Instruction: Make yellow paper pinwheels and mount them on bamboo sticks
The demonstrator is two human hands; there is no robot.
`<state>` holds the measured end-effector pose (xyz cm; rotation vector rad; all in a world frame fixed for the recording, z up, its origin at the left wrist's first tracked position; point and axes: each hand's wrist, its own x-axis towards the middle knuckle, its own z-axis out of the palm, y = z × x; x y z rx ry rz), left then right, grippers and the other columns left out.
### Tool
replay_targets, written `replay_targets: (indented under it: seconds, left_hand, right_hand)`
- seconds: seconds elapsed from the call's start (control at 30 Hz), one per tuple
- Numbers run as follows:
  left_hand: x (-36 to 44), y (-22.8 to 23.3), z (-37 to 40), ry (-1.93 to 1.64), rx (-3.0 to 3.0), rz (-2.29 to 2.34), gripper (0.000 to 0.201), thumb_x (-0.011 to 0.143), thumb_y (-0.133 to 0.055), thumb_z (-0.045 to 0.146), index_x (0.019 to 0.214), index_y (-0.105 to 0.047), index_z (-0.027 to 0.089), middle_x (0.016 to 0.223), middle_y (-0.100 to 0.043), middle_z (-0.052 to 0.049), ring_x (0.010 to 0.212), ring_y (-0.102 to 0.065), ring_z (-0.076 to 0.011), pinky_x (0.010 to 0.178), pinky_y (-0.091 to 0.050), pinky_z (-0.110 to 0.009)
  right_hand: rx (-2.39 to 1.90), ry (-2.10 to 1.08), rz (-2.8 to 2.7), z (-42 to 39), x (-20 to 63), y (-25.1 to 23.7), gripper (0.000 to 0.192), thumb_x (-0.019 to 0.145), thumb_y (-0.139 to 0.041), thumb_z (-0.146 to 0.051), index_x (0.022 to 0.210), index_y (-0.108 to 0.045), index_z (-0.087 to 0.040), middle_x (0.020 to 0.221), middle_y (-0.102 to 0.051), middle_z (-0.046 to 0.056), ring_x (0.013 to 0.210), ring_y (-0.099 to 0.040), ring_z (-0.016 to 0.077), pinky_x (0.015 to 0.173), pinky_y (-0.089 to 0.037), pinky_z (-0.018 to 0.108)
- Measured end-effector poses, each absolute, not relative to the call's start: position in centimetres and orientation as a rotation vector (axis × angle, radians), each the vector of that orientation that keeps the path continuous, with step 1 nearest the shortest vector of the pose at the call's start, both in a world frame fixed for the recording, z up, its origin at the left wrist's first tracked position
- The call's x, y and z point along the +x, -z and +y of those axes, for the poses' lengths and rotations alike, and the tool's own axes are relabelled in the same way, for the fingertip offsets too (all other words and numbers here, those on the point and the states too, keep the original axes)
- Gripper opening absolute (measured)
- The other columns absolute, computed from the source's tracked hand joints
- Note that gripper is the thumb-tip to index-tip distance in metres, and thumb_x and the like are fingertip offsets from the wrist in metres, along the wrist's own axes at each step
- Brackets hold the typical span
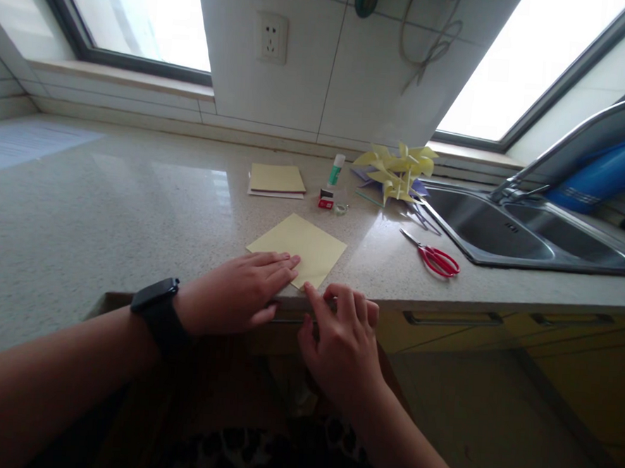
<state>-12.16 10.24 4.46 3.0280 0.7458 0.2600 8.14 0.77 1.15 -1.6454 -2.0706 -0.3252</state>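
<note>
A yellow sheet of paper (302, 246) lies flat near the front edge of the speckled countertop (107, 207). My left hand (238, 291), with a black watch on the wrist, rests palm down on the sheet's near left edge, fingers together. My right hand (341, 334) sits at the counter's edge, its forefinger touching the sheet's near corner and the other fingers curled. Neither hand lifts the sheet.
Red-handled scissors (434, 257) lie to the right, beside a steel sink (514, 232) with a tap. Behind the sheet are a stack of yellow paper (276, 179), a glue stick (337, 170), small red and clear items (331, 204), and yellow paper pinwheels (398, 171).
</note>
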Motion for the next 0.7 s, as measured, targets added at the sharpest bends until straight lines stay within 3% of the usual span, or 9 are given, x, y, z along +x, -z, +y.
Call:
replay_targets:
  seconds: [0.7]
  left_hand:
    - [-12.2, -4.4, 10.3, -0.263, 3.017, 0.729, 0.061, 0.087, -0.064, 0.023, 0.144, -0.046, 0.008, 0.155, -0.045, -0.020, 0.146, -0.040, -0.0298, 0.122, -0.033, -0.042]
  right_hand:
    - [-1.732, 0.362, -2.059, 0.5, 7.0, -1.6, 0.051, 0.083, -0.065, -0.026, 0.134, -0.059, -0.020, 0.106, -0.062, 0.013, 0.097, -0.052, 0.0308, 0.082, -0.032, 0.048]
